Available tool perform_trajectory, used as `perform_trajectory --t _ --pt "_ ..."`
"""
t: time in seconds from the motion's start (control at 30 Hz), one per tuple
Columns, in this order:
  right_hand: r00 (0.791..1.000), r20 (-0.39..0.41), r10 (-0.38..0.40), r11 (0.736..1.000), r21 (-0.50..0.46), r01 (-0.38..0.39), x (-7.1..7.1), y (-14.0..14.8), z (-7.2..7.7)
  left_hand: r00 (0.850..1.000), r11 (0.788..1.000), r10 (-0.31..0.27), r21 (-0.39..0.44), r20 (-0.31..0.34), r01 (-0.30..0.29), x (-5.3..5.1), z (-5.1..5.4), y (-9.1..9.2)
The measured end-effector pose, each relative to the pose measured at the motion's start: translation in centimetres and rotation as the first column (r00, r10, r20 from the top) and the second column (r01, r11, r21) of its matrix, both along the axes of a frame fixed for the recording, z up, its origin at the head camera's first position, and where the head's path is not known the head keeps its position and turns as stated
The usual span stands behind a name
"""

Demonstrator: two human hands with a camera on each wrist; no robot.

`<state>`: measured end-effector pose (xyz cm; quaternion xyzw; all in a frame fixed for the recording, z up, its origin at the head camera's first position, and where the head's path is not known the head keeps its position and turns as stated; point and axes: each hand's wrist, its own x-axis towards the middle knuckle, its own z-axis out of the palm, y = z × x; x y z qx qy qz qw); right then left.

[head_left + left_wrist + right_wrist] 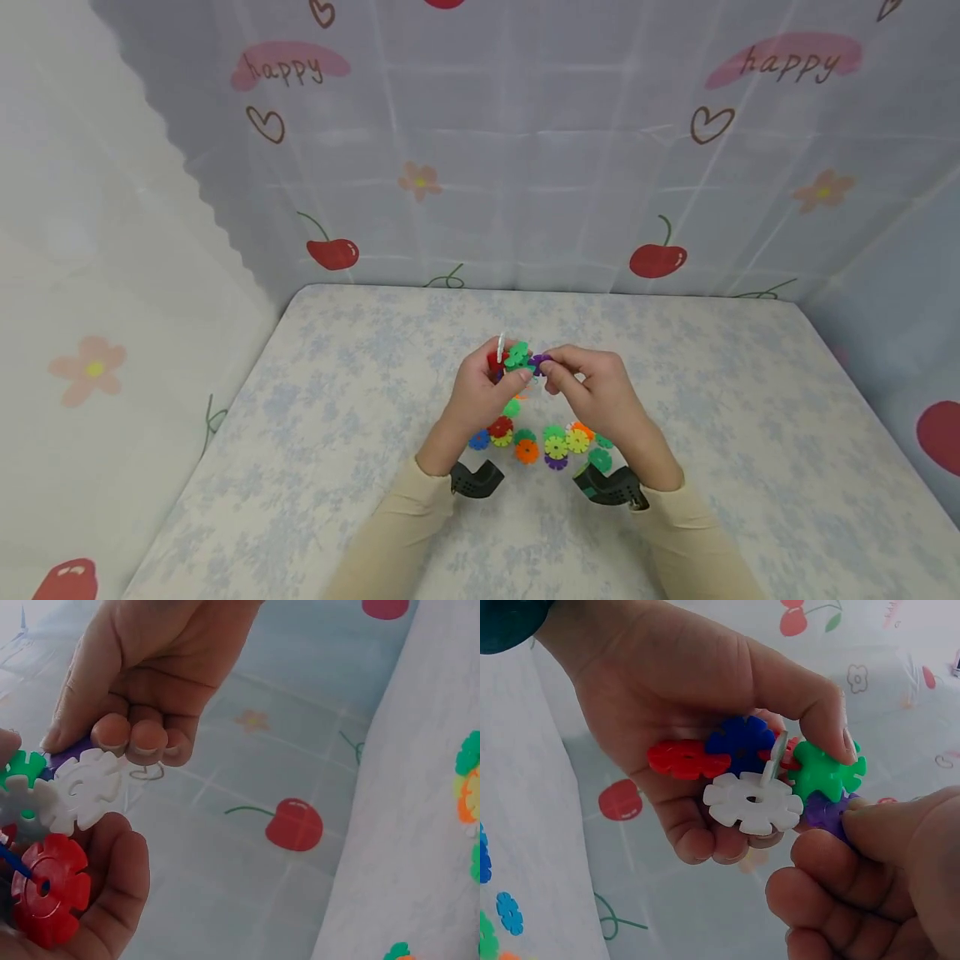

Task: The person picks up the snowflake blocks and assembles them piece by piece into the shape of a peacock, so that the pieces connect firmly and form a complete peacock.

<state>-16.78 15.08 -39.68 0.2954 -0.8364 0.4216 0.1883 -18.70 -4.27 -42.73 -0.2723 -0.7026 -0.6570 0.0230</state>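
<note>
Above the middle of the table, my left hand (480,387) holds a cluster of slotted plastic snowflake discs joined edge to edge. In the right wrist view the cluster shows a red disc (682,759), a blue disc (739,742), a white disc (754,804), another white one seen nearly edge-on and a green disc (825,776) under the left thumb. My right hand (600,387) pinches a purple disc (827,815) between thumb and index finger. The purple disc meets the green one's lower edge; fingers hide whether their slots are engaged.
Loose discs lie on the patterned table (337,392) below and between the forearms, among them an orange disc (527,452), a yellow disc (577,441) and a blue disc (478,440). A printed curtain (517,167) rises behind the table's far edge.
</note>
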Motion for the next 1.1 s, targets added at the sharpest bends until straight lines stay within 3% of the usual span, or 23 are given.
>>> perform_trajectory --t 0.27,0.47,0.57,0.8,1.1 --pt "0.997 -0.054 -0.048 0.997 0.062 0.051 0.1 0.0 0.0 1.0 1.0 0.022 -0.019 0.02 -0.022 0.1 -0.5 0.6" --pt "0.998 0.058 -0.005 1.0 -0.02 0.006 0.3 -0.2 -0.3 0.991 1.0 0.018 0.023 0.132 -0.021 0.1 -0.2 0.4" --pt "0.996 0.092 -0.009 0.999 -0.042 0.013 0.3 -0.3 -0.3 0.987 0.998 0.001 0.063 0.159 -0.011 -0.1 -0.1 0.0" --pt "0.986 0.157 -0.057 0.998 -0.018 0.06 0.5 0.0 0.3 0.992 0.993 -0.033 0.118 0.121 0.018 -0.5 -0.1 -0.6" --pt "0.983 0.179 -0.036 0.999 -0.023 0.04 0.4 -0.1 0.3 0.987 0.999 -0.041 0.031 0.153 0.036 -0.6 0.1 -0.4"
